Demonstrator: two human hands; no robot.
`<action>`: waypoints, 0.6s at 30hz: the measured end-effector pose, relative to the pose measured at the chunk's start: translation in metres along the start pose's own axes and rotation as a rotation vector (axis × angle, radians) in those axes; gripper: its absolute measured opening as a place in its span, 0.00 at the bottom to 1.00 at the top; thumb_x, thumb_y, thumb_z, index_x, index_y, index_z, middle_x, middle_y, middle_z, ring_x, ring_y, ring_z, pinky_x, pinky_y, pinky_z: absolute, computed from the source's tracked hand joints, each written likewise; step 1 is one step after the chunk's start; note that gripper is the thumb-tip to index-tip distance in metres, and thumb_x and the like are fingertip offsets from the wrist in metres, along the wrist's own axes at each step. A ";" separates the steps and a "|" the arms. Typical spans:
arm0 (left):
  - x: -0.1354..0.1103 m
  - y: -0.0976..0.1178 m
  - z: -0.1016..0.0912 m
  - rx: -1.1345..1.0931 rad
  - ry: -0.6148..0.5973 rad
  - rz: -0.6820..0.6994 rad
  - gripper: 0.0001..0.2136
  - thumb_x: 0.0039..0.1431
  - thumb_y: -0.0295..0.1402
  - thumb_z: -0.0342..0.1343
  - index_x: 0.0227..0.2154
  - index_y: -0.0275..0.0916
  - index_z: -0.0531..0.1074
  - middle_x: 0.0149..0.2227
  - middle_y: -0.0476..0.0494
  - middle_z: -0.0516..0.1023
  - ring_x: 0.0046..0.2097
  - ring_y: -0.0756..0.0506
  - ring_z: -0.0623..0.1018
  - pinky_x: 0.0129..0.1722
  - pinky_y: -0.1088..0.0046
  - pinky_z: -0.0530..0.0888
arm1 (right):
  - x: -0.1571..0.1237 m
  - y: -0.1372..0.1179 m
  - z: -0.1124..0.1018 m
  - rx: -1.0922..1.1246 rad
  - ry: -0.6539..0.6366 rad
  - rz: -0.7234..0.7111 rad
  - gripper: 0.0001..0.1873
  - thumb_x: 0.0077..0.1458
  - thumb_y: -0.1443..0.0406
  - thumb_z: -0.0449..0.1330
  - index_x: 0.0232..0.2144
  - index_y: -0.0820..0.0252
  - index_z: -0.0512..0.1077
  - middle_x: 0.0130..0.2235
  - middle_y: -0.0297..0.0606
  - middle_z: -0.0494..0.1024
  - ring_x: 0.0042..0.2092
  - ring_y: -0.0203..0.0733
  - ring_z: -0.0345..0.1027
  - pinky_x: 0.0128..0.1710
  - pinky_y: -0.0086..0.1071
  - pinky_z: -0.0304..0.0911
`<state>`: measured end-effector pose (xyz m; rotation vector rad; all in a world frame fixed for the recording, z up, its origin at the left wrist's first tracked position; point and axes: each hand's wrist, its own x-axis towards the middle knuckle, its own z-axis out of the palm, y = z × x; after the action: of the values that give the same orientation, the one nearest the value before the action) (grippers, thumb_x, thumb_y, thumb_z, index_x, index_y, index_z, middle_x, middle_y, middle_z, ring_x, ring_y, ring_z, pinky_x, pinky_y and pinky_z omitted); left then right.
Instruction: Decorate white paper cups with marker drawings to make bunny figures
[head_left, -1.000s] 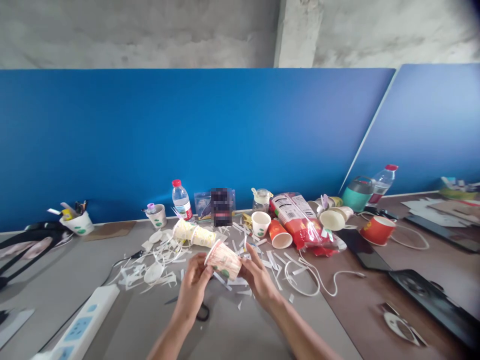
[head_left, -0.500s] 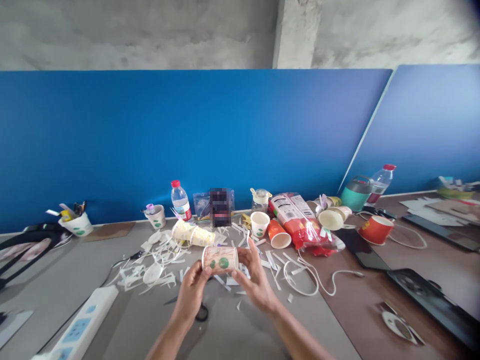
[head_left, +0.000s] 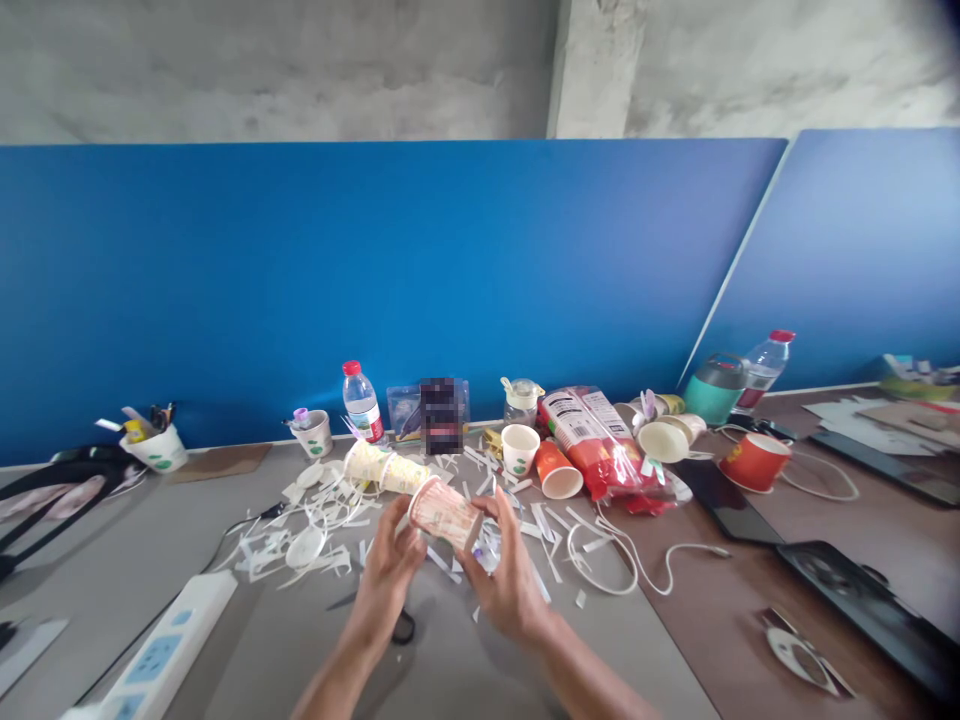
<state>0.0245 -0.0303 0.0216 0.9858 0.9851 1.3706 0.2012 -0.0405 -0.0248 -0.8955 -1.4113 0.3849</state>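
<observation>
A paper cup (head_left: 445, 512) with reddish streaks lies sideways in the air between my two hands, its rim to the left and its base tilted down to the right. My left hand (head_left: 394, 560) grips it at the rim end. The fingers of my right hand (head_left: 501, 565) close around the base end. Something clear and purple (head_left: 487, 550) shows by my right fingers; I cannot make out what it is. Beneath my left wrist lie black-handled scissors (head_left: 403, 627), partly hidden. White paper strips (head_left: 330, 540) are scattered on the desk behind my hands.
Yellow-patterned cups (head_left: 405, 473) lie just behind my hands, near a white cup (head_left: 519, 450) and an orange cup (head_left: 559, 470). A red plastic package (head_left: 600, 440) and a white cable (head_left: 600, 580) are to the right. A power strip (head_left: 161, 645) sits front left.
The cup has been turned in my hands: its green print no longer shows, the streaked side faces me, and its right end tips downward. Both hands still hold it.
</observation>
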 end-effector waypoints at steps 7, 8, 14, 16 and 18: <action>-0.005 -0.002 0.006 -0.214 -0.347 -0.275 0.40 0.52 0.50 0.75 0.67 0.49 0.69 0.52 0.36 0.86 0.49 0.36 0.86 0.56 0.54 0.78 | -0.016 0.002 0.014 -0.029 0.089 0.109 0.34 0.64 0.60 0.66 0.70 0.48 0.65 0.65 0.50 0.75 0.67 0.66 0.69 0.68 0.69 0.62; -0.005 -0.001 0.007 -0.221 -0.362 -0.282 0.40 0.51 0.50 0.75 0.66 0.49 0.70 0.50 0.36 0.87 0.49 0.35 0.86 0.56 0.55 0.78 | -0.019 0.004 0.017 -0.029 0.100 0.116 0.34 0.63 0.59 0.66 0.69 0.48 0.67 0.65 0.49 0.75 0.67 0.67 0.68 0.69 0.70 0.61; -0.005 0.006 0.011 -0.218 -0.287 -0.248 0.35 0.47 0.44 0.79 0.58 0.44 0.77 0.52 0.34 0.86 0.51 0.35 0.85 0.48 0.62 0.80 | -0.027 0.007 0.024 -0.035 0.036 0.159 0.31 0.64 0.58 0.64 0.68 0.46 0.70 0.66 0.48 0.75 0.68 0.69 0.67 0.68 0.74 0.59; -0.005 0.006 0.011 -0.206 -0.265 -0.243 0.30 0.47 0.42 0.79 0.54 0.41 0.80 0.53 0.33 0.85 0.51 0.35 0.84 0.48 0.62 0.80 | -0.027 0.005 0.022 -0.048 -0.020 0.168 0.31 0.64 0.57 0.64 0.68 0.47 0.69 0.66 0.49 0.75 0.69 0.70 0.67 0.69 0.74 0.59; -0.005 0.005 0.009 -0.188 -0.241 -0.236 0.28 0.47 0.41 0.79 0.51 0.41 0.82 0.53 0.33 0.85 0.51 0.36 0.84 0.49 0.63 0.79 | -0.026 0.002 0.020 -0.038 -0.064 0.155 0.33 0.63 0.58 0.64 0.69 0.48 0.67 0.65 0.50 0.75 0.69 0.70 0.66 0.69 0.74 0.59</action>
<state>0.0314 -0.0355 0.0293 0.8415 0.7508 1.0978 0.1786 -0.0516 -0.0454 -1.0346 -1.4160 0.5090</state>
